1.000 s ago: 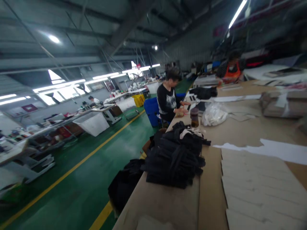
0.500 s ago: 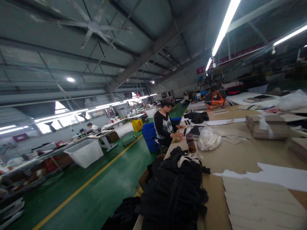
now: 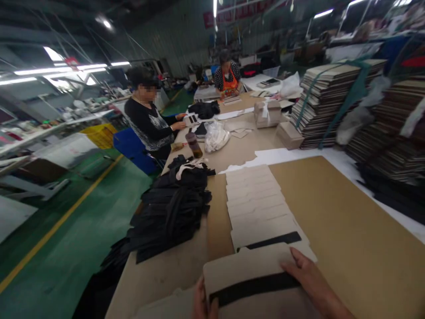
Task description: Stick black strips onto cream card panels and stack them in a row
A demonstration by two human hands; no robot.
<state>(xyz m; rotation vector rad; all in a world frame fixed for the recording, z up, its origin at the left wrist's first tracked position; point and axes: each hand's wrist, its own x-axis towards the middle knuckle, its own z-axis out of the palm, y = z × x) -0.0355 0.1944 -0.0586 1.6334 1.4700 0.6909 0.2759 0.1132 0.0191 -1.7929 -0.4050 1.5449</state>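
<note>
Near the bottom edge, a beige panel with a black strip across it (image 3: 245, 268) is held between my two hands. My left hand (image 3: 203, 297) grips its left edge, thumb on top. At its upper right corner, my right hand (image 3: 303, 270) is closed on the edge. Just beyond lies a row of overlapping beige panels (image 3: 254, 195), the nearest bearing a black strip (image 3: 272, 241). To the left rises a heap of black fabric strips (image 3: 172, 208). The lower part of the held panel runs out of view.
A co-worker (image 3: 149, 115) sits at the table's left side; another in an orange apron (image 3: 229, 79) is farther back. A dark bottle (image 3: 193, 144) and a plastic bag (image 3: 216, 136) stand beyond the heap. Tall tied stacks of panels (image 3: 325, 102) line the right.
The view has swung down and to the right. My two hands and the panel they hold have come into view, and the stacks on the right now show.
</note>
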